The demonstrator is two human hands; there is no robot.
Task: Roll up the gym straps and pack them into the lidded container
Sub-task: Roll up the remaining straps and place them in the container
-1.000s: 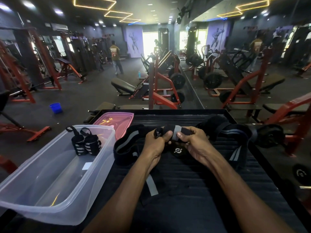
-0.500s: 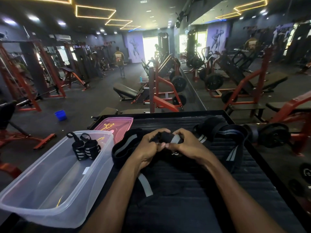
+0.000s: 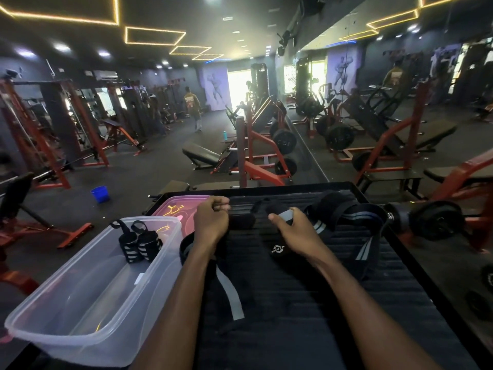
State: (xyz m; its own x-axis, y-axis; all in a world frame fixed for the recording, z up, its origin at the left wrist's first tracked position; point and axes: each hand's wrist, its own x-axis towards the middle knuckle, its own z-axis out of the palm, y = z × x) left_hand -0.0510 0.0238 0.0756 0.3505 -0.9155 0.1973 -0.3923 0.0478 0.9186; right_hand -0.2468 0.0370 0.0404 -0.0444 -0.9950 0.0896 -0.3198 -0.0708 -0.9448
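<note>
On the black ribbed platform (image 3: 346,303) my left hand (image 3: 210,221) grips one end of a black gym strap (image 3: 241,221). My right hand (image 3: 296,231) pinches the strap's other part, where a grey stripe shows. The strap is stretched between the two hands. A loose black-and-grey strap (image 3: 229,292) trails toward me under my left forearm. Another loose strap (image 3: 357,228) lies coiled to the right. The clear plastic container (image 3: 34,324) stands at the left with two rolled straps (image 3: 140,243) inside. Its pink lid (image 3: 184,209) lies flat behind it.
A dumbbell (image 3: 434,220) lies off the platform's right edge. Red-framed gym machines and benches (image 3: 256,153) fill the floor beyond. A blue bucket (image 3: 100,194) stands on the floor at the left. A person (image 3: 192,108) walks far off.
My hands, close together on the strap before, have drawn apart, left hand leftward and right hand rightward, stretching the strap out between them. The view tilted up slightly.
</note>
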